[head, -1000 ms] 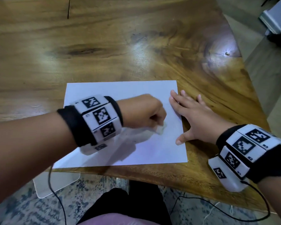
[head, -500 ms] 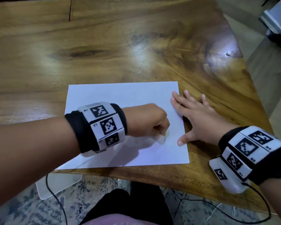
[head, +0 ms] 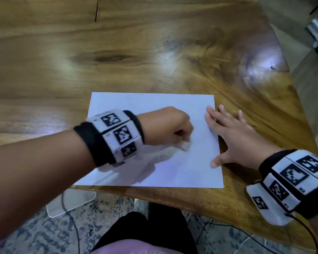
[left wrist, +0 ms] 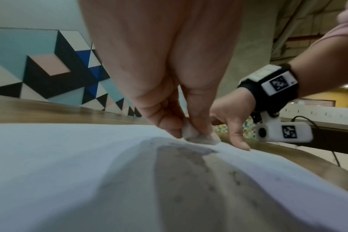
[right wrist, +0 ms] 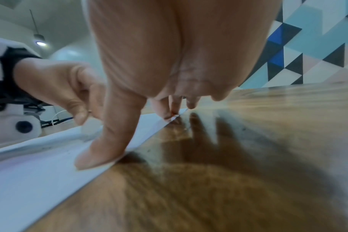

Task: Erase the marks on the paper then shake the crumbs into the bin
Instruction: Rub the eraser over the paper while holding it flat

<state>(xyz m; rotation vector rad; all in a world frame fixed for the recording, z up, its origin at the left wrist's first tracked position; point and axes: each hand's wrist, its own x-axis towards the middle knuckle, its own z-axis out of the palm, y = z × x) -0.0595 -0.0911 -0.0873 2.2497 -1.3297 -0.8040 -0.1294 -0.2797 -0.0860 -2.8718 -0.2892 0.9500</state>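
Both hands are engaged at the paper [head: 151,110], which lies flat on the table [head: 154,43] at its near edge: the left hand [head: 165,125] pinches a small white eraser [left wrist: 199,136] against the sheet's right half, while the right hand [head: 235,132], fingers spread flat, pins the sheet's right edge. Faint grey smudges and crumbs [left wrist: 189,149] beside the eraser suggest erasing is unfinished. Shaking the crumbs out remains; no bin can be identified.

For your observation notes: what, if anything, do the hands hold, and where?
The left hand pinches an eraser by its top. The right hand holds nothing; it presses the paper flat.
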